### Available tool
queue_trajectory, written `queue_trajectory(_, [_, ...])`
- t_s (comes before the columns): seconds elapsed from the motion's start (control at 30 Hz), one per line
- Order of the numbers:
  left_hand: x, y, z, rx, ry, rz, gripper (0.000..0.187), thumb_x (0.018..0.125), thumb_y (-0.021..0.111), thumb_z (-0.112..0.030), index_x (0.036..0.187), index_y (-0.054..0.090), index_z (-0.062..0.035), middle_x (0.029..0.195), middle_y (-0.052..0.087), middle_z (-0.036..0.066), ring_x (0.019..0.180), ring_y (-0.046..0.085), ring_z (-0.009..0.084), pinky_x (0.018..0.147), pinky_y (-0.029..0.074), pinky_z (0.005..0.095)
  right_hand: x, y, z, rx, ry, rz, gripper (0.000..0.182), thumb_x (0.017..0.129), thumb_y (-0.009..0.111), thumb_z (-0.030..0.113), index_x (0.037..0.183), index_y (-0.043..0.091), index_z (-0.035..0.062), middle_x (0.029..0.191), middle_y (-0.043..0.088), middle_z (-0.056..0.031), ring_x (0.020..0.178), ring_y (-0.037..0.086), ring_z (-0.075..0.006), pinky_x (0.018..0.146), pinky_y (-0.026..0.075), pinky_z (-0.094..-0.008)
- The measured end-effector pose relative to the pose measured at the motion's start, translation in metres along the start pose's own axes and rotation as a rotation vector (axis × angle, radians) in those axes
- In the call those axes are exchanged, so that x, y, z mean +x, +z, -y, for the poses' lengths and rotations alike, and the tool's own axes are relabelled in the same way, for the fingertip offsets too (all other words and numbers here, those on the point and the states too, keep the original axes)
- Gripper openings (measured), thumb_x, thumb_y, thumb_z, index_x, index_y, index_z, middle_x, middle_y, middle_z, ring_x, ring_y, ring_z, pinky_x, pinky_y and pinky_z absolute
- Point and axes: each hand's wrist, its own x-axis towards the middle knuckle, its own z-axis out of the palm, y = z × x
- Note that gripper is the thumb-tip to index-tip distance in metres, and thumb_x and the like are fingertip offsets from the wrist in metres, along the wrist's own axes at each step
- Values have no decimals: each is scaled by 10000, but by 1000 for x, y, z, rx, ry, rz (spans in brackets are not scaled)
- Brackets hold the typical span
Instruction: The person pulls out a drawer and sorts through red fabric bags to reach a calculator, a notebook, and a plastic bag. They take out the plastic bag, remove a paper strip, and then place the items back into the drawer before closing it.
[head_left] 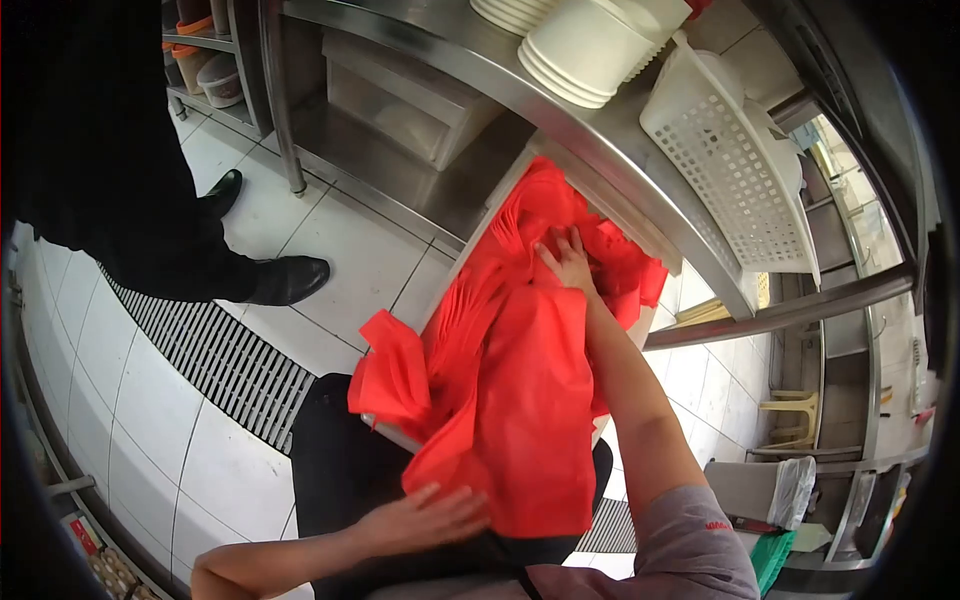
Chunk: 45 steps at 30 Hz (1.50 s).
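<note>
White square floor tiles (pixel 335 235) flanked a pale rectangular bin (pixel 620 216); spread right hand (pixel 568 264) touched its red fabric (pixel 535 400), open left hand (pixel 430 519) nearby.

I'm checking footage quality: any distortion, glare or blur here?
Head view: wide-angle bending of the steel counter edge, black corners; floor tiles right of the red fabric nearly washed out; the fabric's saturated colour flattens some folds; the left hand looks slightly soft, perhaps from motion.

The shiny metal surface (pixel 440 50) holds stacks of white tubs (pixel 580 55) and a white basket (pixel 735 165) full of little holes. The low shelf (pixel 350 165) under it holds a cloudy box (pixel 395 110). A pale bin (pixel 641 238) holds red cloth (pixel 535 400).
</note>
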Motion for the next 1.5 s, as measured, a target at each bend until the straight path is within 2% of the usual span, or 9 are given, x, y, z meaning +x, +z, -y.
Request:
queue_trajectory(0.13, [15,50,18,4,-344,246,491,798,441,-238,1287,389,-224,1275,432,70,1124,435,268,933,349,396,-8,-44,29,322,335,-38,568,825,444,505,1235,470,113,1373,268,-209,1294,175,-379,1026,243,-447])
queue_trajectory(0.43, [110,8,76,-50,-294,100,135,699,521,-150,812,570,-96,722,581,57,626,586,191,562,460,327,-180,-216,185,312,-305,-3,586,758,588,449,1205,501,80,1344,322,-191,1249,266,-419,1009,210,-534])
queue_trajectory(0.57, [144,52,110,-271,-364,379,174,689,553,-124,838,584,-39,777,614,117,701,610,259,621,482,368,-186,-192,150,-104,113,-128,689,664,623,557,1196,508,136,1341,323,-176,1246,252,-436,991,222,-566])
queue_trajectory(0.93, [185,27,159,-312,-290,494,146,589,609,-114,717,626,-47,728,618,149,706,611,313,633,479,416,-171,-152,89,213,-239,-55,694,759,576,483,1272,389,54,1295,370,-218,1211,344,-379,958,363,-390])
queue_trajectory(1.13, [213,66,207,-316,-318,598,274,631,640,-208,870,624,-74,822,624,107,772,595,287,680,469,421,-79,-128,11,701,123,494,738,753,528,565,1252,416,33,1296,409,-169,1206,373,-314,1000,300,-347])
queue_trajectory(1.2, [223,70,209,-292,-348,725,312,644,639,-211,927,616,-80,889,621,104,830,583,287,727,461,413,-48,-100,-23,375,173,377,646,807,463,558,1233,434,73,1295,400,-181,1183,397,-319,964,340,-348])
queue_trajectory(1.27, [234,73,214,85,-327,153,414,668,639,-215,1055,567,-89,1035,576,106,984,522,287,846,416,403,-44,-113,-42,-69,227,-76,612,839,414,541,1241,429,81,1295,397,-183,1221,349,-304,991,303,-351])
queue_trajectory(1.43, [222,48,216,102,-603,-9,533,681,657,-241,1159,494,-73,1220,454,130,1146,405,308,965,329,414,-88,-155,-27,753,98,5,588,803,480,510,1193,493,70,1215,486,-160,1121,449,-307,966,325,-365])
queue_trajectory(1.5, [216,48,226,198,-566,102,575,680,671,-258,1183,472,-62,1248,426,151,1189,367,321,992,301,418,-121,-142,-7,497,16,-395,585,776,519,501,1148,528,50,1136,531,-159,1065,486,-297,967,320,-375])
